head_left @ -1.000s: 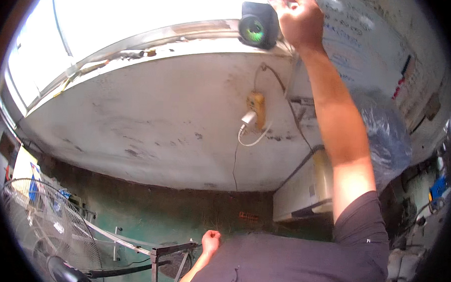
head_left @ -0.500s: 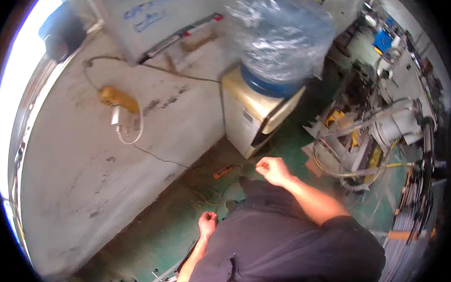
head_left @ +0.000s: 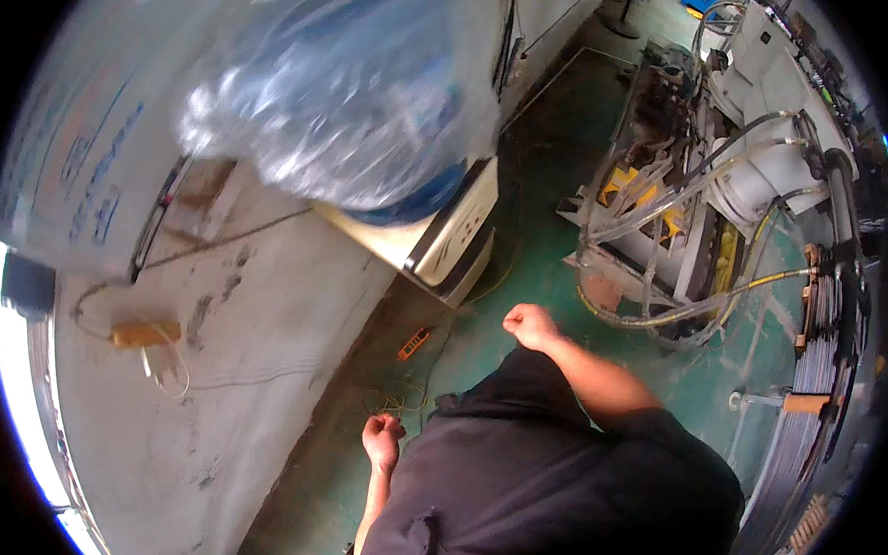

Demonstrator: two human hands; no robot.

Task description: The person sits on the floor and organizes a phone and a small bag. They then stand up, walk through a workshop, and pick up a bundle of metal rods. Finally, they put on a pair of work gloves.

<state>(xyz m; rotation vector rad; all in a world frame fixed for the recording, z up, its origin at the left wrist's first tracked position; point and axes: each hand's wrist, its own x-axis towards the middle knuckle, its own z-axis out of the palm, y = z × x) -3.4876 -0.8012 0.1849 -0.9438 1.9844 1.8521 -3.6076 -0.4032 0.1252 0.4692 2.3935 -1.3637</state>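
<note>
My left hand point(head_left: 383, 442) hangs low beside my dark shirt point(head_left: 555, 467), above a tangle of thin cable point(head_left: 401, 398) on the floor. Its fingers are loosely curled, and nothing shows in them. My right hand point(head_left: 532, 327) is raised in front of my body, closed in a loose fist, with nothing visible in it. Beyond the hands stands a cream water dispenser point(head_left: 455, 244). A large blue bottle point(head_left: 412, 200) wrapped in clear plastic sits on top of it. An orange power strip point(head_left: 414, 344) lies on the floor between the dispenser and my left hand.
A pale wall point(head_left: 263, 408) runs along the left, with a yellow socket box point(head_left: 147, 335) and a whiteboard point(head_left: 86, 157) on it. To the right is a machine with looped hoses point(head_left: 696, 335) and a stack of thin sheets point(head_left: 812, 378). The floor point(head_left: 524, 231) is green.
My view has turned and moved nearer the water dispenser, which now sits further left and larger. My hands remain curled, the left slightly further out to the left.
</note>
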